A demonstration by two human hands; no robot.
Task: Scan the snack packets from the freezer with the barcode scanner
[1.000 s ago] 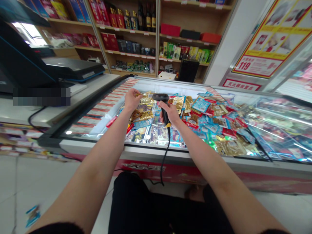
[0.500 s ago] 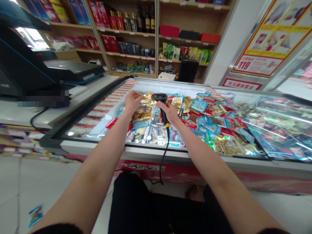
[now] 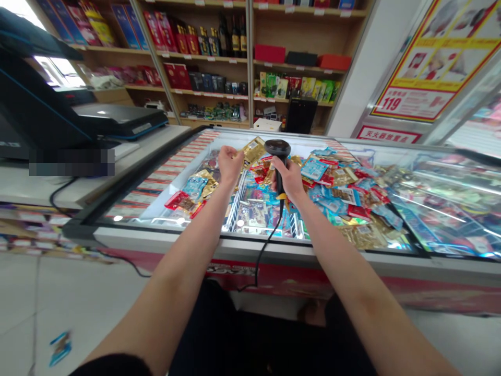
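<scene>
Here we go, we're right over the glass-topped chest freezer [image 3: 195, 244], and the star of the moment is a black corded handheld barcode scanner [image 3: 278, 159], up near the middle of the frame. Its long axis stands almost upright, tilted only slightly, with the wide scanning head on top, aimed away from us toward the far side of the freezer. The right hand [image 3: 290, 178] wraps it firmly, fingers closed around the grip, and a thin black cord [image 3: 270, 245] drops from its butt over the freezer's front edge. Just to the left, the left hand [image 3: 230, 166] has its fingers pressed in against the thumb, pinching the corner of a gold foil packet [image 3: 252, 150]. Beneath both hands, a heap of blue, red and gold snack packets [image 3: 332, 180] spreads across the freezer, with a white wire divider [image 3: 238, 201] running through them.
</scene>
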